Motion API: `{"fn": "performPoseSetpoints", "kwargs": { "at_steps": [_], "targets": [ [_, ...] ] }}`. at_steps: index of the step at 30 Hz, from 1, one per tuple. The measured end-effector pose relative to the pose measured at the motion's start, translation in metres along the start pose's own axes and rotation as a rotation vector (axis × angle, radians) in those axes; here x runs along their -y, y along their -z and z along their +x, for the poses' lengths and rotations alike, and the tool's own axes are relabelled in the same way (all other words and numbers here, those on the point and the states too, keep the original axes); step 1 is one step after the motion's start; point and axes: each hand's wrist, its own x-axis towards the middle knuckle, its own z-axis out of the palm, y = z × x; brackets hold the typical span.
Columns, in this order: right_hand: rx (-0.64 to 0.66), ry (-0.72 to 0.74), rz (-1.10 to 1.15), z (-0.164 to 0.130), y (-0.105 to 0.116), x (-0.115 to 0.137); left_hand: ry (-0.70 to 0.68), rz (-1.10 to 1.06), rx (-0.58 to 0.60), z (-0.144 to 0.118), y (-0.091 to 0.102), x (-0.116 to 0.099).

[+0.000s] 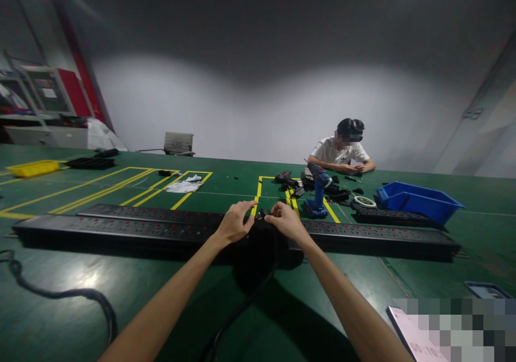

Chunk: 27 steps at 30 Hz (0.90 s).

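Long black power strips with rows of sockets and red dots lie across the table, one on the left (100,228) and one on the right (382,235). Another strip (141,212) shows behind the left one. My left hand (234,223) is over the inner end of the left strip, thumb and fingers apart, holding nothing visible. Close beside it, my right hand (287,222) pinches a small black part (264,214), whose exact kind is unclear. A black cable (258,289) runs from beneath my right hand toward the table's near side.
A blue cordless drill (318,192) stands beyond the strips, near scattered black parts and a tape roll (365,201). A blue bin (419,198) is at right, a yellow tray (34,168) far left. A person (342,149) sits opposite. Another thick cable (60,294) lies front left.
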Motion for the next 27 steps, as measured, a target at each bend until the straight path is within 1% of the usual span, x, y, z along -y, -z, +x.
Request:
{"fn": "performPoseSetpoints", "kwargs": {
  "at_steps": [3,6,8,10,12,13,15,17,19,22,27],
  "targets": [
    [-0.030,0.008,0.016,0.000,-0.007,-0.003,-0.089,0.027,0.026,-0.001,0.001,-0.002],
    [-0.059,0.052,0.054,0.000,-0.014,-0.004,-0.183,0.060,-0.001,-0.001,-0.004,0.001],
    [-0.050,0.106,0.121,0.001,-0.019,-0.004,-0.214,0.076,-0.011,0.000,-0.007,0.004],
    [-0.006,0.143,0.216,0.004,-0.022,-0.006,-0.209,0.082,-0.006,0.001,-0.009,0.007],
    [0.035,0.124,0.324,0.008,-0.025,-0.010,-0.186,0.068,-0.006,0.001,-0.011,0.009],
    [0.036,0.099,0.372,0.010,-0.026,-0.014,-0.175,0.051,-0.009,0.000,-0.011,0.009],
    [-0.016,0.045,0.434,0.014,-0.027,-0.025,-0.154,0.004,-0.025,0.000,-0.011,0.010],
    [-0.102,0.003,0.449,0.018,-0.027,-0.037,-0.128,-0.053,-0.042,0.000,-0.012,0.011],
    [-0.157,-0.034,0.469,0.021,-0.027,-0.047,-0.099,-0.107,-0.053,0.001,-0.012,0.012],
    [-0.177,-0.053,0.501,0.023,-0.028,-0.054,-0.092,-0.163,-0.020,0.003,-0.014,0.014],
    [-0.166,-0.015,0.476,0.023,-0.030,-0.054,-0.112,-0.187,0.066,0.005,-0.017,0.015]
  ]
}}
